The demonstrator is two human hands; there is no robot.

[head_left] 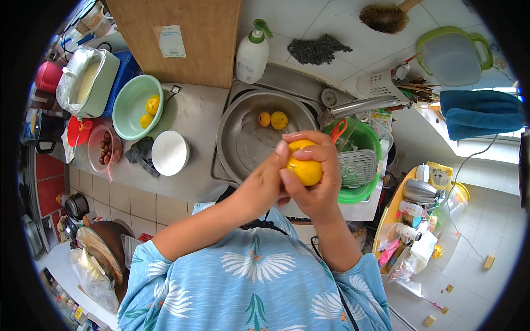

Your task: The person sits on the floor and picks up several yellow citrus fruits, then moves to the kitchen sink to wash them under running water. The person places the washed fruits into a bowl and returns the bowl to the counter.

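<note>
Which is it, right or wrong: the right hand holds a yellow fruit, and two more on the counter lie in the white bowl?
Wrong bowl: the head view shows those two yellow fruits in the pale green bowl, not the white bowl. The right hand does hold a yellow fruit.

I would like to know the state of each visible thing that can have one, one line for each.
Yellow fruit: held
Right hand: closed around the yellow fruit
Left hand: against the yellow fruit, fingers mostly hidden
Metal basin: holding two fruits
Mint-green bowl: holding two yellow fruits
Pink bowl: holding brown round fruits
Pump bottle: upright
Blue towel: hanging
</note>
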